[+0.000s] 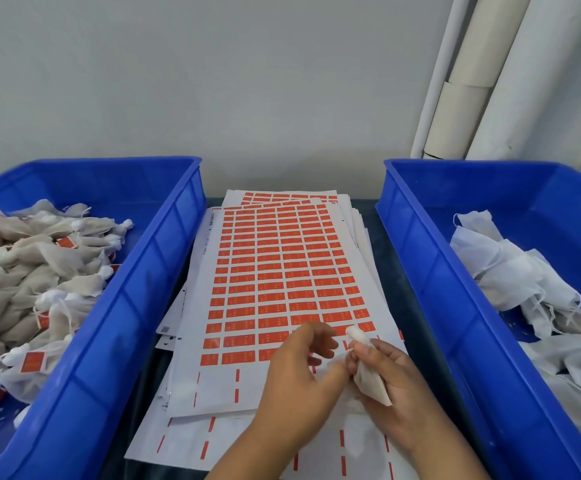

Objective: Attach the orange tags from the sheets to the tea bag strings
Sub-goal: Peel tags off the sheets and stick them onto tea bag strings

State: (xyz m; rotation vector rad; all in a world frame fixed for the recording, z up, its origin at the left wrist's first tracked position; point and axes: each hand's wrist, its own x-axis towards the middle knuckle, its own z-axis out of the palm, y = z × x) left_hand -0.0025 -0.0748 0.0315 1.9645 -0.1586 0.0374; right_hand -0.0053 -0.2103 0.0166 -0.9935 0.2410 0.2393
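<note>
A stack of white sheets (282,271) covered in rows of orange tags lies between two blue bins. My right hand (389,379) grips a white tea bag (368,379) over the near end of the top sheet, its gathered top sticking up past my fingers. My left hand (303,365) sits just left of it with fingers curled toward the bag's top; I cannot tell whether it pinches the string. The lowest rows of the top sheet have tags peeled off.
The left blue bin (150,271) holds several tea bags, some with orange tags on them. The right blue bin (431,271) holds several white tea bags without tags. White rolls (483,74) lean against the wall at the back right.
</note>
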